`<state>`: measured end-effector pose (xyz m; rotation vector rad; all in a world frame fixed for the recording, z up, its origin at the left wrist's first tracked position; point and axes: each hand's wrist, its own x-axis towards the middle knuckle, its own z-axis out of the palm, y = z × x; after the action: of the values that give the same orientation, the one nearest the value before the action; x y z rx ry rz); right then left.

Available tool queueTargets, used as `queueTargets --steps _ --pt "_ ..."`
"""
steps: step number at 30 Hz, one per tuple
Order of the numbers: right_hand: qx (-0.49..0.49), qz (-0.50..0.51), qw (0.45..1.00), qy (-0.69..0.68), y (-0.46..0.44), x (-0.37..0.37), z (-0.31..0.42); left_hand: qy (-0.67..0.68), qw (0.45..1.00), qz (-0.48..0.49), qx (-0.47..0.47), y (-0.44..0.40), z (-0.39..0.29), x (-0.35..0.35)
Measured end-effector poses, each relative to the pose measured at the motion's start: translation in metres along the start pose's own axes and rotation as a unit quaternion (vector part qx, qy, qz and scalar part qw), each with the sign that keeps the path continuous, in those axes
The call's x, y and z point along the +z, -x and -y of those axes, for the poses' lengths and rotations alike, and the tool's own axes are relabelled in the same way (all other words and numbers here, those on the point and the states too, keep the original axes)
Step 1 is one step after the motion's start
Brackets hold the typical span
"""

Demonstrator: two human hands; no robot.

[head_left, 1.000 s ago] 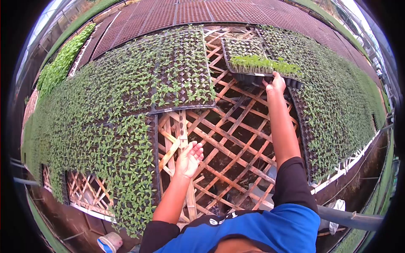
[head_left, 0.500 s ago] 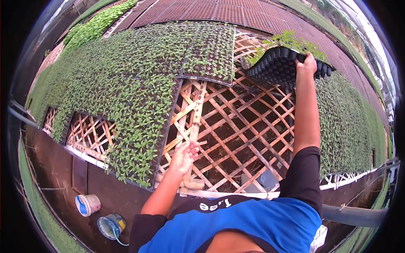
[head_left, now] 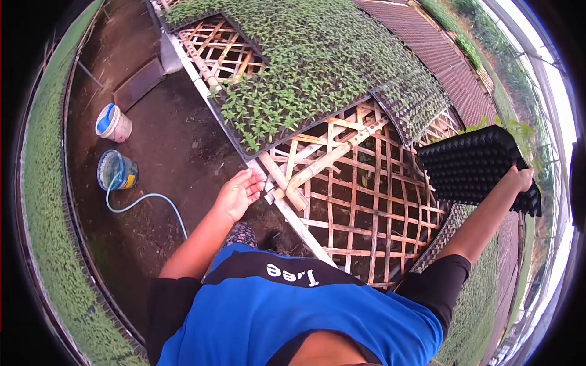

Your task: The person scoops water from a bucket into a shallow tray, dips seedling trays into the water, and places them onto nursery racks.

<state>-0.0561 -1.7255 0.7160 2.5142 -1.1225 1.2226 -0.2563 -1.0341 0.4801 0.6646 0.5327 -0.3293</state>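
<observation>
My right hand [head_left: 519, 179] grips the edge of a black seedling tray [head_left: 473, 161] on the right. The tray is tilted so its underside faces me, and only some green leaves show past its far edge. My left hand [head_left: 239, 194] holds nothing, its fingers loosely bent and apart, beside the white edge of the bench. Between the hands lies a bare wooden lattice [head_left: 360, 201]. Trays of green seedlings [head_left: 305, 79] rest on the bench above it.
A pinkish white bucket [head_left: 115, 125] and a blue-grey bucket [head_left: 117, 171] with a light blue hose [head_left: 149, 196] stand on the dark ground at left. Reddish-brown trays [head_left: 415, 30] lie farther back. A long green strip runs down the far left.
The view has turned toward the left side of the bench. The tray in my right hand has been raised off the bench and tilted up, now at the right. My left hand stays empty.
</observation>
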Motion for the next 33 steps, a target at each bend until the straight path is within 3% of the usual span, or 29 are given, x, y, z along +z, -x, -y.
queueTargets --steps 2,3,4,5,7,13,18,22,24,28,30,33 --pt "-0.064 -0.034 0.995 -0.064 0.005 -0.022 0.024 0.016 1.0 -0.002 0.011 0.009 -0.002 -0.014" --pt "-0.063 -0.047 0.984 -0.162 0.012 -0.034 0.04 0.019 1.0 -0.012 0.014 0.009 -0.001 -0.022" --pt "-0.034 -0.05 0.947 -0.317 0.022 -0.051 0.059 0.03 0.999 -0.02 0.003 0.008 0.0 -0.028" --pt "0.029 -0.035 0.86 -0.508 0.042 -0.072 0.082 0.032 0.999 -0.022 -0.004 0.009 0.0 -0.032" --pt "0.056 -0.023 0.766 -0.64 0.081 -0.115 0.122 0.036 0.999 -0.02 -0.025 0.0 0.005 -0.049" --pt "-0.008 0.01 0.693 -0.72 0.178 -0.231 0.218 0.02 0.992 0.013 -0.127 -0.038 0.005 -0.101" --pt "-0.058 0.036 0.651 -0.756 0.245 -0.319 0.297 0.038 0.986 0.073 -0.142 -0.029 -0.049 -0.154" --pt "-0.096 0.07 0.615 -0.779 0.288 -0.373 0.36 0.161 0.968 0.18 -0.063 0.0 -0.131 -0.209" --pt "-0.114 0.098 0.592 -0.792 0.306 -0.393 0.396 0.251 0.937 0.244 0.016 0.022 -0.18 -0.24" --pt "-0.14 0.164 0.539 -0.814 0.346 -0.414 0.477 0.277 0.876 0.32 0.23 0.079 -0.271 -0.306" --pt "-0.154 0.206 0.512 -0.82 0.366 -0.417 0.522 0.259 0.872 0.28 0.308 0.094 -0.297 -0.344" --pt "-0.179 0.295 0.468 -0.814 0.402 -0.408 0.6 0.316 0.853 0.223 0.35 0.094 -0.315 -0.403"
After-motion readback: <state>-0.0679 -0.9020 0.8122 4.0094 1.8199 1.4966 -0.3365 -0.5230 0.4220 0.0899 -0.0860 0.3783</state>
